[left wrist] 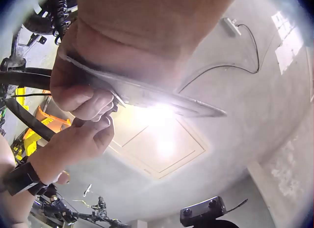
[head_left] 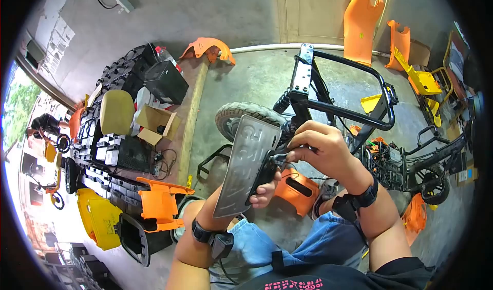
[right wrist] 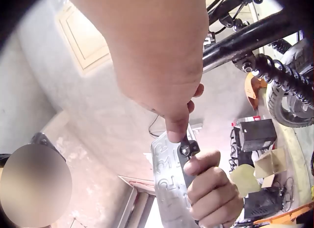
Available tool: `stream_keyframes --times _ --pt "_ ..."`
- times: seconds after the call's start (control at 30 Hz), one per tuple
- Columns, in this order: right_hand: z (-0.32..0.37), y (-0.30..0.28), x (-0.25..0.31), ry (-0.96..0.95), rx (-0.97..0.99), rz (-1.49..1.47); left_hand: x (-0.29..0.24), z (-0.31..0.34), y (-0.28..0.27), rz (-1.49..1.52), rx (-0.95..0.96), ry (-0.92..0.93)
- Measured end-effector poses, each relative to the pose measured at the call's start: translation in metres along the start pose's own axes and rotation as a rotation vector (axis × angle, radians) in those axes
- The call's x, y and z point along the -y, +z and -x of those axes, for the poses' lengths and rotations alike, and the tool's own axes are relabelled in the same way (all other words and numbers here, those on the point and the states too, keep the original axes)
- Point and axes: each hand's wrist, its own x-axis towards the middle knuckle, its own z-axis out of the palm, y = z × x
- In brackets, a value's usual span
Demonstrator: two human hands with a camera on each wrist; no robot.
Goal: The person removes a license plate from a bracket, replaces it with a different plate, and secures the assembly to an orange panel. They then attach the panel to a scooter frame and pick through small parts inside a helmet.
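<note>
Over a grey concrete floor (head_left: 257, 73), the person's left hand (head_left: 263, 193) has its fingers curled around a narrow black bracket (head_left: 263, 176) on the back of an embossed, rectangular silver-grey metal plate (head_left: 240, 166), which is held up in the air, tilted, above the knees. The right hand (head_left: 322, 145) is bent inward, thumb and fingertips pinching the bracket's upper end beside a small silver bolt (right wrist: 185, 151); the exact contact is partly hidden. Just beyond stands a black tubular vehicle frame (head_left: 349, 114), with a black-tyred wheel (head_left: 224, 118) behind the plate. An orange plastic shell (head_left: 297, 191) lies on the floor below the hands. At the back, a tall orange panel (head_left: 359, 30) leans by a beige door (head_left: 323, 12) set in a plain grey wall (head_left: 205, 15). A yellowish strip (head_left: 195, 118) runs along the floor at left; past it sit stacked black boxes (head_left: 119, 73), an oval tan cushion (head_left: 116, 111) and an open brown cardboard box (head_left: 154, 123). Yellow plastic panels (head_left: 426, 82) gather at right, and the far left opens onto bright daylight with green foliage (head_left: 21, 97).
</note>
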Motion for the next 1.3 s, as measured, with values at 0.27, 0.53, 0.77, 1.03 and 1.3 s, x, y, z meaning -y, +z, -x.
stream_keyframes --times 0.27,0.53,0.77,1.03,1.3 --pt "-0.003 0.0 0.001 -0.12 0.012 0.09 0.005 0.003 0.024 -0.138 -0.19 0.07" --pt "-0.007 -0.005 0.003 -0.273 0.016 0.12 0.002 0.0 0.022 -0.202 -0.234 -0.107" --pt "-0.009 0.0 0.009 -0.219 0.004 0.177 0.008 -0.008 0.016 -0.131 -0.349 -0.091" --pt "-0.001 0.009 0.01 -0.032 0.023 0.19 0.007 -0.01 0.029 -0.27 -0.447 -0.04" --pt "-0.017 0.014 0.019 -0.181 -0.043 0.409 0.007 0.0 0.022 -0.145 -0.296 -0.039"
